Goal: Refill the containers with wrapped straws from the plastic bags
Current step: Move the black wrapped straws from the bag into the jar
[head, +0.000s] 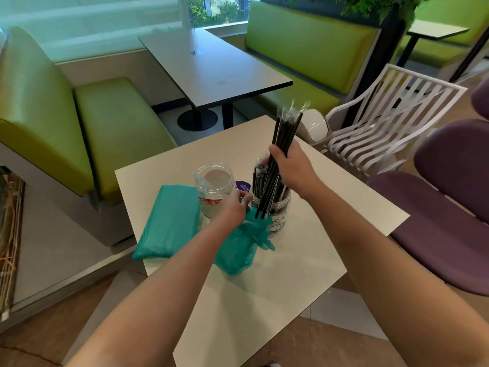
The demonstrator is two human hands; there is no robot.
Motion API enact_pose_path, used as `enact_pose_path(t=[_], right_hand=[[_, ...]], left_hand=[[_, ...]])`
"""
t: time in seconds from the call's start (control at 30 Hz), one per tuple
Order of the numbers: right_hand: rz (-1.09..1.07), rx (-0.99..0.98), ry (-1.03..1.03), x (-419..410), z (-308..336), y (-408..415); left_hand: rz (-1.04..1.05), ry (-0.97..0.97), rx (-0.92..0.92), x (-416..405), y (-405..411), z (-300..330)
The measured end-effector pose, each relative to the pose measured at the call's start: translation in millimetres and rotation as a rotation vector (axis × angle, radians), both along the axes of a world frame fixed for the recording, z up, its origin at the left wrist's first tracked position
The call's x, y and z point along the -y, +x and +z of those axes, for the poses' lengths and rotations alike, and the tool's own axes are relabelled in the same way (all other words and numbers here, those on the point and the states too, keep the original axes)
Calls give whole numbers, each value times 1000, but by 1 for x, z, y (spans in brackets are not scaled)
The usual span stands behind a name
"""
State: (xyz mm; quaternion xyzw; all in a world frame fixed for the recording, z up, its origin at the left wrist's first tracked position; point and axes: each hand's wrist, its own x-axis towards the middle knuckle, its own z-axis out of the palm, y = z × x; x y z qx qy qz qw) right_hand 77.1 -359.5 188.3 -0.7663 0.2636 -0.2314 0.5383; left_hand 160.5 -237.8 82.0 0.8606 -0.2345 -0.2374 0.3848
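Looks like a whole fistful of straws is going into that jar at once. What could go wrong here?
1. The right hand grips a big bundle of black straws above a jar already holding many; some may miss the mouth and scatter on the table.
2. Pushing them in could tip the jar, since the left hand holds the green bag beside it, not clearly the jar.
3. The empty jar stands close and could be knocked.

Bright, even daylight comes from the window (211,9) at the back, which looks washed out. The white table (304,260) shows only soft, faint shadows. The straw bundle (287,131) is motion-blurred at its top. Wide-angle distortion bends the green bench (39,115) and the frame edges.
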Motion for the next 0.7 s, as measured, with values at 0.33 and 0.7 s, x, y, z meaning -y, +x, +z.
enact_pose_path(t=[0.33,0.7], right_hand=[[78,95,-112,11,13,-11],[68,-16,-217,27,-9,-9]], left_hand=[[-46,190,90,29,2,-5],[-69,197,-29,42,11,-5]])
